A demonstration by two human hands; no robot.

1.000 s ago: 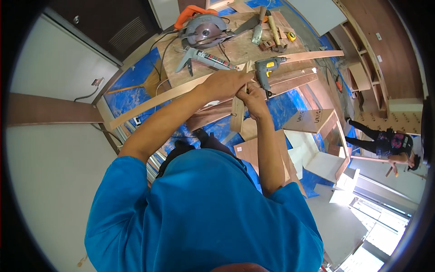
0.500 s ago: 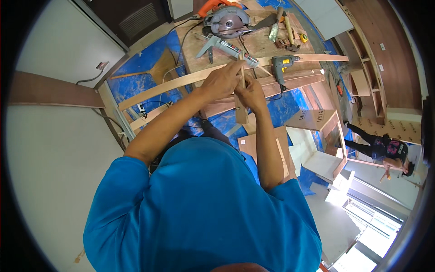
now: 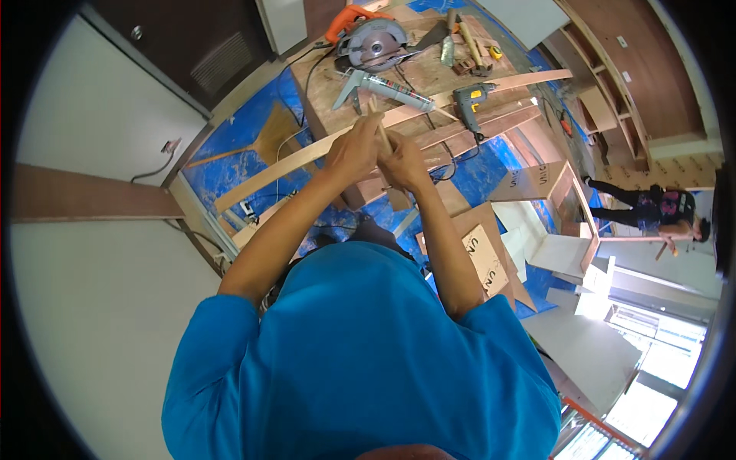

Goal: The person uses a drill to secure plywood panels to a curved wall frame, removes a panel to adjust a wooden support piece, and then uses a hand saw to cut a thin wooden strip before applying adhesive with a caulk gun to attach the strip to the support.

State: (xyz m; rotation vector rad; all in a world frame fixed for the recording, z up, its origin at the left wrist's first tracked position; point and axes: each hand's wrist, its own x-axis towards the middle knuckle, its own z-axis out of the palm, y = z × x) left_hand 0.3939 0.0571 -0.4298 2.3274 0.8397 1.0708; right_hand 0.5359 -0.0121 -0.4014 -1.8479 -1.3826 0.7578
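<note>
Both my hands are raised in front of me, over the near edge of the work board. My left hand (image 3: 353,153) is closed around a short, narrow wooden piece (image 3: 383,136), its thin edge showing between my hands. Lower on that same piece, my right hand (image 3: 403,163) grips it with bent fingers; the fingertips are partly hidden. Just beyond my hands runs a long pale wood strip (image 3: 295,159). A caulking gun with a tube (image 3: 397,91) lies past it, pointing right. To the right, a grey and yellow drill (image 3: 469,100) rests on the strips.
On the work board (image 3: 326,88) sit a circular saw (image 3: 374,46), a hammer (image 3: 469,44) and a tape measure (image 3: 495,53). Blue sheeting (image 3: 222,172) covers the floor. An open box frame (image 3: 556,203) stands at right; farther off another person (image 3: 663,208) works.
My view has shifted slightly, and my hands now appear farther left with the wooden piece, which leans more. Both hands keep hold of it. The distant person's arms have moved.
</note>
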